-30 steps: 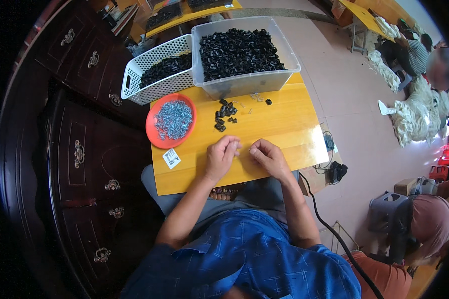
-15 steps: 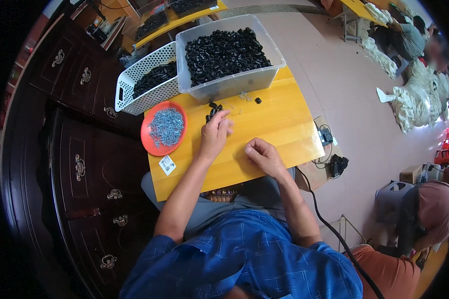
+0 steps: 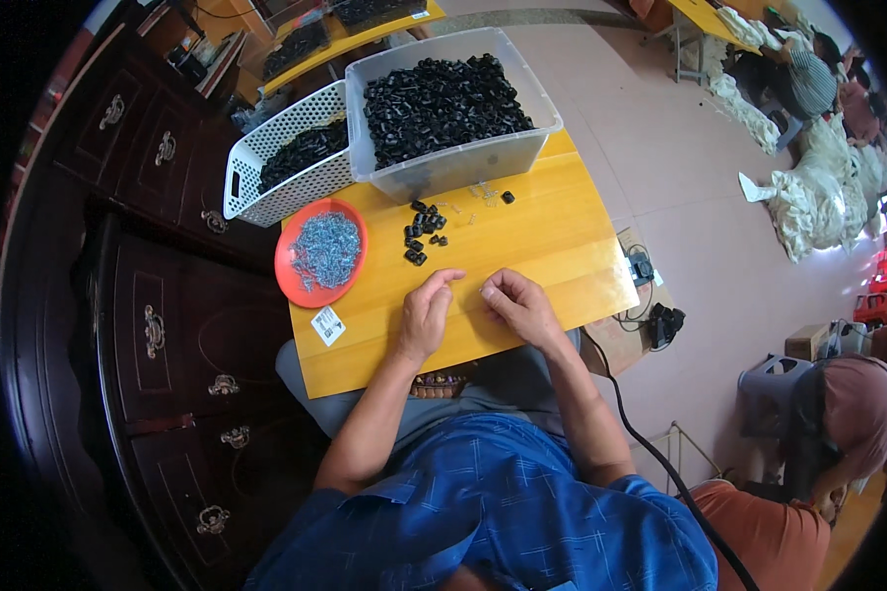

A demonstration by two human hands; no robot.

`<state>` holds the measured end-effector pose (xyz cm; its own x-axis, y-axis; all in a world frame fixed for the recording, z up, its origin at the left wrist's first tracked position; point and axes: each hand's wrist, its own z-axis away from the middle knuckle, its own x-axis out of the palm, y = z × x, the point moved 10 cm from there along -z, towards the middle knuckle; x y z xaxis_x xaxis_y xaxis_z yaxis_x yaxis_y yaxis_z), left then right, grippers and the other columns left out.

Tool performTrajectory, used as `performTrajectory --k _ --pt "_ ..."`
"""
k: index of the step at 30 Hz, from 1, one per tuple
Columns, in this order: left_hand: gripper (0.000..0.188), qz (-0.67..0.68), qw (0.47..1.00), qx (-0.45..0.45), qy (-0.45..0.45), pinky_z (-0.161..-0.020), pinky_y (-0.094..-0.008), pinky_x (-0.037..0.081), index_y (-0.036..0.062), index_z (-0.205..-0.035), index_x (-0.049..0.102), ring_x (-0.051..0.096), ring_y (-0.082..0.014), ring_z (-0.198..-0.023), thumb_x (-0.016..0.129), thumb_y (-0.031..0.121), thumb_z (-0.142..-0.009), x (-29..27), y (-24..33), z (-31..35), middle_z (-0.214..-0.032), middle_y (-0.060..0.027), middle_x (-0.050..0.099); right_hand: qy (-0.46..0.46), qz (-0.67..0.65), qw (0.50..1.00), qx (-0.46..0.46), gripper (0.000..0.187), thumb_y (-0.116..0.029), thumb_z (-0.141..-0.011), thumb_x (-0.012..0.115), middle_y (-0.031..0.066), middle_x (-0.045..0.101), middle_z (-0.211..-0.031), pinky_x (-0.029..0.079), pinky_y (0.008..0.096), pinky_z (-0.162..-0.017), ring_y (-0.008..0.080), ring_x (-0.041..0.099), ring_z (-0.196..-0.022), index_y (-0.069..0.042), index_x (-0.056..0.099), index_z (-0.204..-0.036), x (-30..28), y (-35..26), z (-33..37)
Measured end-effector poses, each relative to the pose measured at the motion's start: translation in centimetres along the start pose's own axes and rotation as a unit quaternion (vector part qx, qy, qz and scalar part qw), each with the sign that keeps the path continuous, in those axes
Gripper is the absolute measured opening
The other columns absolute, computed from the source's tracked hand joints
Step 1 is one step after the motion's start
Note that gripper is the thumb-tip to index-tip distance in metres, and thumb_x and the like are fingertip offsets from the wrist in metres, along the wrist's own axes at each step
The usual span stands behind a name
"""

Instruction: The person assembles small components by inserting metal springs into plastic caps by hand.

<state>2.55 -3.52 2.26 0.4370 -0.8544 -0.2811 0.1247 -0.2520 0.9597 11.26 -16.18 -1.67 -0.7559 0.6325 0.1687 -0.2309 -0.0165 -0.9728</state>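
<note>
Several black pieces (image 3: pixel 427 225) lie loose right of the red plate (image 3: pixel 285 261); being small and unfenced, they could scatter if a hand brushed past. They sit apart from either grip: left hand (image 3: pixel 428 315) nearside right of the plate, right hand (image 3: pixel 522 306) farther right, fingers curled; whether clamped on anything, I cannot tell.

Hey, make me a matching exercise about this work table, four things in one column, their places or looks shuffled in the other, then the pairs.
1. Red dish
2. White basket
3. Large bin
4. Loose black pieces

A. Scattered directly on the yellow tabletop
B. See-through walls
C. Filled with small silvery pieces
D. Walls full of holes

Pairs: 1-C, 2-D, 3-B, 4-A
</note>
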Motion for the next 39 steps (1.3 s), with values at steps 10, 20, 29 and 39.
performTrajectory --k 10,20,29,39 --pt "0.026 0.045 0.998 0.037 0.037 -0.065 -0.0238 0.049 -0.0005 -0.124 0.050 0.054 -0.0081 -0.067 0.047 0.015 -0.103 -0.2 -0.5 1.3 -0.091 -0.0065 0.067 0.052 0.041 0.998 -0.009 0.016 -0.018 -0.099 0.062 -0.0022 0.059 -0.077 0.046 0.0240 -0.061 0.0078 0.055 -0.067 -0.003 0.062 -0.096 -1.6 0.0 -0.9" --pt "0.022 0.013 0.999 0.027 0.039 -0.068 -0.0233 0.053 -0.0001 -0.117 0.065 0.063 -0.0086 -0.070 0.059 0.012 -0.099 -0.4 -1.3 1.8 -0.091 -0.0051 0.071 0.111 0.044 0.991 -0.058 0.017 -0.019 -0.099 0.060 -0.0017 0.059 -0.076 0.044 0.0241 -0.061 0.0072 0.054 -0.068 -0.003 0.062 -0.096 -3.7 -2.6 -7.7" --pt "0.023 0.041 0.997 0.032 0.049 -0.068 -0.0230 0.053 0.0001 -0.118 0.065 0.063 -0.0079 -0.074 0.059 0.010 -0.098 -0.7 -1.8 1.8 -0.090 -0.0047 0.070 0.129 0.015 0.990 -0.051 0.026 -0.025 -0.101 0.061 0.0019 0.064 -0.091 0.047 0.0233 -0.068 0.0089 0.058 -0.079 -0.001 0.062 -0.111 -4.1 -2.0 -7.9" --pt "0.014 0.104 0.991 0.031 0.073 -0.065 -0.0188 0.045 0.0017 -0.100 0.058 0.055 -0.0028 -0.074 0.064 -0.004 -0.089 -1.1 -2.4 1.6 -0.084 0.0025 0.059 0.032 -0.015 0.998 -0.048 0.010 -0.011 -0.098 0.063 0.0002 0.063 -0.083 0.049 0.0229 -0.069 0.0080 0.060 -0.074 -0.001 0.061 -0.099 0.3 -2.1 -0.2"
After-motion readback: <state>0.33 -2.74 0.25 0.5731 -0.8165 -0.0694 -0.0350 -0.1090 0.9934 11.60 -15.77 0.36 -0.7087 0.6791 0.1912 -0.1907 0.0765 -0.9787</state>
